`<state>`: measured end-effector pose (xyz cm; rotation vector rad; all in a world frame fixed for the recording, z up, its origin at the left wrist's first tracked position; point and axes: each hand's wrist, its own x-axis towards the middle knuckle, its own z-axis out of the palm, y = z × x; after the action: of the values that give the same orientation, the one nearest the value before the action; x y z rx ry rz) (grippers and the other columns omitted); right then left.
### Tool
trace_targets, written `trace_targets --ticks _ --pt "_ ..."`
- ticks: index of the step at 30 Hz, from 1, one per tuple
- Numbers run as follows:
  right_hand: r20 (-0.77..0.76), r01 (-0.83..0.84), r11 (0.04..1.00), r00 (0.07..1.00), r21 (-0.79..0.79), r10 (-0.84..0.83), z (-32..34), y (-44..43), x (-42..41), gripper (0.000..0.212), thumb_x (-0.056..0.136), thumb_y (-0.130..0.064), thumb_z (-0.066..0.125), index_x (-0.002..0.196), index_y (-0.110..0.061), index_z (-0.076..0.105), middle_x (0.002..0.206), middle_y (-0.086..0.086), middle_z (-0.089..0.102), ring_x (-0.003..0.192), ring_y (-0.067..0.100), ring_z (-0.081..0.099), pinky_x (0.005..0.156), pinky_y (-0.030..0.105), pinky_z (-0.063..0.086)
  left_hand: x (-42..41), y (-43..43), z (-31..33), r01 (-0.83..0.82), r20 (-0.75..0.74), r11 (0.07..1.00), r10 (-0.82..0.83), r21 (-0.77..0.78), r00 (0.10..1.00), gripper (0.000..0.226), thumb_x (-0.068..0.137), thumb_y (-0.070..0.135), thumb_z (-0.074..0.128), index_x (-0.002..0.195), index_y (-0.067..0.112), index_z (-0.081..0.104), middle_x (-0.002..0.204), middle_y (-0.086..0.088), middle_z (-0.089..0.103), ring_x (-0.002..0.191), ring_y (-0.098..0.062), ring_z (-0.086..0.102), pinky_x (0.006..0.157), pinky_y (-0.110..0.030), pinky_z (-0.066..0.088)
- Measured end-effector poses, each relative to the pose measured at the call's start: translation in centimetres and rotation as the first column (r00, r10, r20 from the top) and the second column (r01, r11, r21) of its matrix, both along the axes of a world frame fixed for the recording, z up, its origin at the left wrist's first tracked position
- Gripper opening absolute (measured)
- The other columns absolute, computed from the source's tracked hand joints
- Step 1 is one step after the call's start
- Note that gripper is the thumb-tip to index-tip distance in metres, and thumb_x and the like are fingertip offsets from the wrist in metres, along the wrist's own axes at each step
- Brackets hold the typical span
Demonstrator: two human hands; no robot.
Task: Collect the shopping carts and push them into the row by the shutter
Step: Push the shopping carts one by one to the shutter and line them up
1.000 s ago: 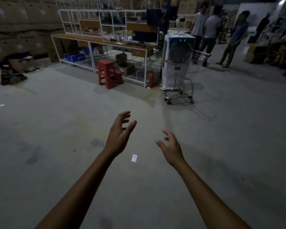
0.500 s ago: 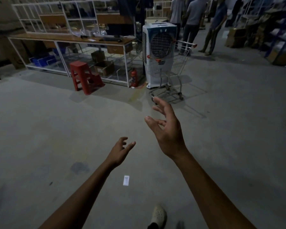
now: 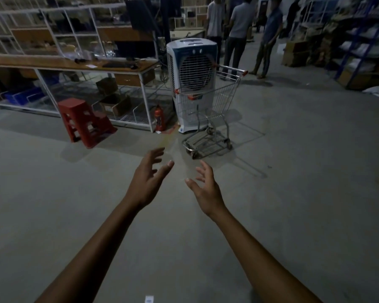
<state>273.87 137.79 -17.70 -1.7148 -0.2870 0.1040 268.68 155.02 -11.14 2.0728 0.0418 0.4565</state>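
Observation:
An empty wire shopping cart [image 3: 214, 101] with red corner caps stands on the concrete floor ahead, close beside a white air cooler [image 3: 192, 68]. Its handle end points away from me, toward the people. My left hand [image 3: 148, 178] and my right hand [image 3: 206, 186] reach forward over the floor, fingers spread and holding nothing. Both hands are well short of the cart's base. No shutter or row of carts is in view.
A red plastic stool [image 3: 83, 122] and a red fire extinguisher [image 3: 159, 119] stand by a long white-framed workbench [image 3: 74, 64] on the left. Three people [image 3: 239, 33] stand behind the cart. Shelving with boxes [image 3: 359, 51] lines the right side.
I have walked closer to the cart, which now looks larger. My right hand has dropped lower and my left hand has risen, so both are level in front of me.

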Motion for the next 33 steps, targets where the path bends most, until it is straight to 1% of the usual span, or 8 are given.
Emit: trace_targets --ticks 3,10,15,21,24,27,30,33 --pt "-0.05 0.039 0.997 0.998 -0.059 -0.042 -2.9 0.2 6.9 0.075 0.094 -0.031 0.069 0.155 -0.024 0.025 0.149 0.004 0.044 0.127 0.018 0.049 0.103 0.033 0.043 6.4 -0.2 2.1 0.062 0.09 0.998 -0.062 0.004 0.994 0.075 0.083 0.071 0.047 0.144 0.029 0.043 0.143 0.008 0.05 0.126 -0.008 0.052 0.092 -0.025 0.046" --pt "-0.144 0.11 0.98 0.98 -0.168 -0.134 -9.8 0.0 24.8 0.069 0.094 -0.026 0.069 0.152 -0.017 0.032 0.151 0.008 0.044 0.13 0.025 0.049 0.106 0.035 0.043 23.7 0.2 2.5 0.149 0.329 0.988 -0.129 -0.038 0.936 0.051 0.093 0.051 0.05 0.135 0.022 0.049 0.137 -0.003 0.057 0.124 -0.013 0.058 0.097 -0.033 0.051" --pt "-0.104 0.16 0.96 0.977 -0.23 -0.187 -9.3 -0.7 37.0 0.061 0.096 -0.03 0.066 0.149 -0.018 0.037 0.152 0.003 0.045 0.13 0.019 0.05 0.1 0.029 0.042 38.4 0.8 1.6 0.192 0.328 0.977 -0.153 -0.088 0.932 0.036 0.095 0.05 0.051 0.128 0.037 0.052 0.129 0.004 0.061 0.12 -0.008 0.06 0.094 -0.022 0.051" --pt "0.09 0.259 0.963 0.964 -0.08 -0.252 -2.8 -2.8 48.7 0.05 0.097 -0.035 0.063 0.143 -0.031 0.043 0.138 -0.01 0.052 0.119 0.002 0.054 0.098 0.024 0.046 54.5 -1.3 -2.9 0.251 0.132 0.959 -0.233 -0.135 0.963 0.048 0.09 0.06 0.053 0.129 0.032 0.053 0.125 0.015 0.061 0.116 0.001 0.06 0.092 -0.024 0.051" --pt "0.167 0.261 0.965 0.95 0.027 -0.262 0.7 -4.8 53.5 0.046 0.096 -0.047 0.054 0.14 -0.037 0.044 0.136 -0.023 0.05 0.119 -0.011 0.05 0.092 0.011 0.043 61.4 -3.1 -6.7 0.26 0.014 0.958 -0.26 -0.12 0.965 0.064 0.085 0.069 0.053 0.132 0.026 0.054 0.126 0.007 0.062 0.111 0.001 0.061 0.09 -0.026 0.052" --pt "0.232 0.259 0.956 0.93 0.14 -0.286 2.8 -7.9 59.2 0.05 0.095 -0.047 0.052 0.142 -0.029 0.045 0.134 -0.032 0.048 0.123 -0.009 0.051 0.092 0.007 0.043 68.4 -5.7 -11.3 0.268 -0.113 0.962 -0.272 -0.054 0.956 0.076 0.079 0.079 0.051 0.132 0.025 0.052 0.127 0.002 0.061 0.109 -0.006 0.061 0.091 -0.033 0.054" --pt "0.272 0.243 0.95 0.917 0.197 -0.292 3.6 -11.9 65.5 0.045 0.097 -0.04 0.055 0.14 -0.028 0.046 0.136 -0.023 0.052 0.125 -0.002 0.053 0.09 0.009 0.045 75.4 -9.0 -15.1 0.288 -0.233 0.957 -0.284 -0.018 0.93 0.095 0.073 0.089 0.047 0.138 0.02 0.05 0.133 -0.001 0.06 0.114 -0.015 0.06 0.094 -0.037 0.052" --pt "0.3 0.231 0.949 0.909 0.214 -0.289 3.9 -16.3 72.2 0.046 0.098 -0.033 0.055 0.142 -0.023 0.046 0.143 -0.008 0.053 0.129 0.005 0.052 0.09 0.01 0.045 82.2 -12.9 -17.6 0.26 -0.304 0.965 -0.259 -0.035 0.917 0.09 0.073 0.082 0.05 0.137 0.018 0.051 0.131 -0.003 0.059 0.115 -0.02 0.059 0.091 -0.032 0.05"
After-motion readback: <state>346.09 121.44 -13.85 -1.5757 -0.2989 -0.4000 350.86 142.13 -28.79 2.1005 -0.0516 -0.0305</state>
